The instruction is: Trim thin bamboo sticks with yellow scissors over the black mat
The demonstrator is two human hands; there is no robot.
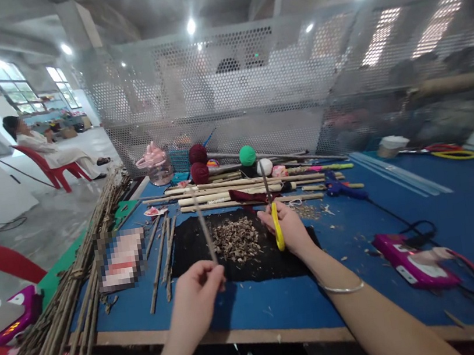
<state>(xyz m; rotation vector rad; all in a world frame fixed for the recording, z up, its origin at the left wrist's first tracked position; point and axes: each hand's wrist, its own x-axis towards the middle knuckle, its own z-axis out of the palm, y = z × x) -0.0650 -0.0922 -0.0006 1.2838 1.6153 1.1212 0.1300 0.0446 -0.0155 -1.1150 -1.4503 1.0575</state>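
My left hand (198, 297) is closed round the lower end of a thin brown stick (204, 229), which points up and away over a black cloth (192, 248). In my right hand (289, 229) are yellow-handled scissors (277, 227), with their blades pointing up and away from me. The scissors and the stick are apart. Between my hands, a heap of small cut brown pieces (237, 239) lies on the cloth. Several loose sticks (156, 265) rest on the blue table to the left of the cloth.
A long bundle of sticks (78, 270) runs along the table's left side. Behind the cloth lie pale rods (234, 194), yarn balls (247, 155) and a blue glue gun (344, 187). A purple device (414, 261) with cables sits at right. A person (45, 145) sits far left.
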